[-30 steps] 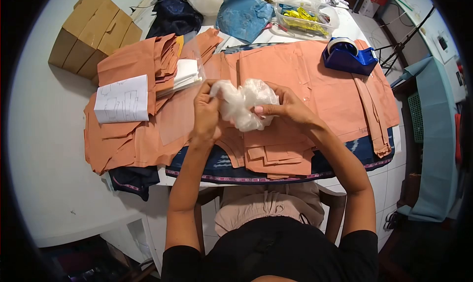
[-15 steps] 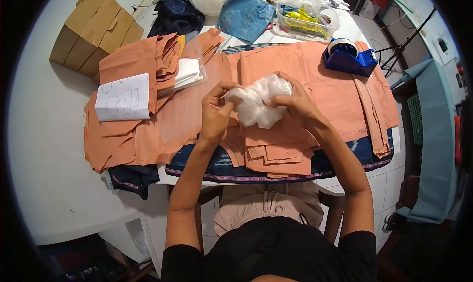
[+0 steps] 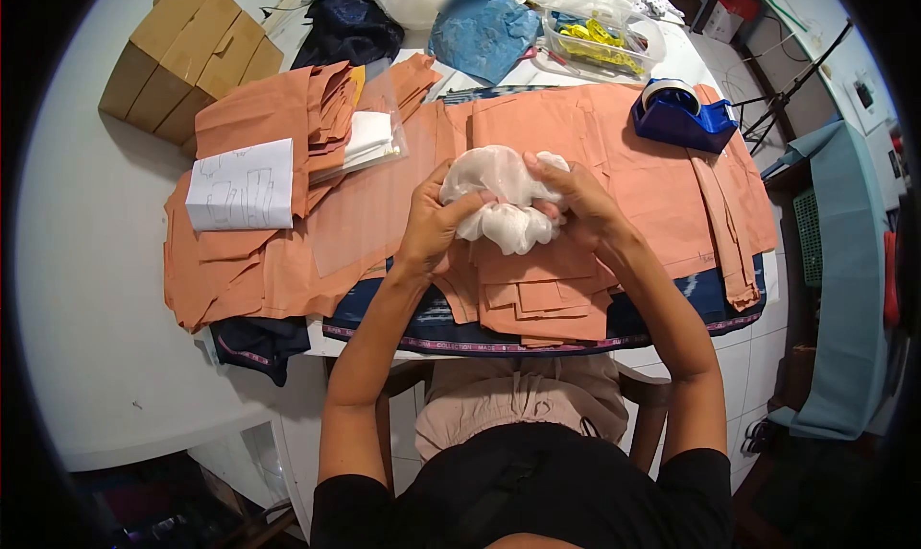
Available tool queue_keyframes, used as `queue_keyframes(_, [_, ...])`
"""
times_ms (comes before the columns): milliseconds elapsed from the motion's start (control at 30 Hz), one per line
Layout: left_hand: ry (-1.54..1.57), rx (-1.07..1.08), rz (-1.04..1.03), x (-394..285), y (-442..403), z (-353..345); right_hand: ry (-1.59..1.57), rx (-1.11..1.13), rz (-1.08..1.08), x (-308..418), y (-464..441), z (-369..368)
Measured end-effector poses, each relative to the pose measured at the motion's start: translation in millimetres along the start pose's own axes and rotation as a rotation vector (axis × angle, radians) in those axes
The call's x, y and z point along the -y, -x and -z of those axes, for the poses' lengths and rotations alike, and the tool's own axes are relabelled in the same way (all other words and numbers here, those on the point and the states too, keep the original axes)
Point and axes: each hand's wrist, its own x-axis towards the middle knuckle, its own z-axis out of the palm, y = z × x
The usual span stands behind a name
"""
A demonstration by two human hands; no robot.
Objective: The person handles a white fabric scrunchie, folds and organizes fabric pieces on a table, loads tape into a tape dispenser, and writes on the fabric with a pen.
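Pinching crumpled translucent white plastic [image 3: 508, 225], the left hand [image 3: 429, 221] and right hand [image 3: 593, 203], each grip closed, hold it above orange fabric pieces [image 3: 552, 299] near the counter's [image 3: 693, 61] front edge.

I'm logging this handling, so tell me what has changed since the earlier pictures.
The white bundle has shifted slightly right and is crumpled differently. The left hand moved right with it, its thumb now across the bundle's front; the right hand shifted slightly right, its thumb now higher. Both hold it in every picture. The tape dispenser, drawing and orange cloth stayed put.
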Motion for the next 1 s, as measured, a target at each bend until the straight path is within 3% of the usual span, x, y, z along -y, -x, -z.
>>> queue_keyframes(100, [0.186, -0.107, -0.014, 7, -3, 8, -0.085, -0.099, 0.126, 4, 3, -19])
queue_keyframes(200, [0.204, -0.131, 0.017, 5, -3, 9, 0.621, -0.487, 0.853, -5, 2, -22])
queue_keyframes(367, [0.193, -0.028, -0.031, 6, 0, 5, 0.956, -0.233, 0.921, -3, 8, -23])
queue_keyframes(500, [0.080, 0.006, -0.069, -2, 2, 4, 0.957, -0.128, 0.675, -9, 5, -19])
queue_keyframes(600, [-0.112, -0.007, -0.101, -1, 0, 5, 0.072, 0.000, 0.081, 1, 9, -17])
queue_keyframes(667, [-0.208, -0.019, -0.121, 3, -4, 7, -0.031, 0.008, 0.100, -4, 5, -12])
queue_keyframes(767, [-0.783, -0.099, -0.503, 16, -14, 14, -0.245, 0.025, 0.137, -9, 0, -6])
queue_keyframes(800, [-0.784, -0.099, -0.508, 15, -14, 15, -0.281, 0.094, 0.100, -7, 1, -5])
queue_keyframes(900, [-0.290, -0.067, -0.090, 12, -9, 16, -0.347, 0.231, 0.028, -5, 4, -2])
queue_keyframes(1000, [-0.036, -0.031, -0.008, 1, -1, 2, -0.498, 0.294, 0.036, -6, -3, 2])
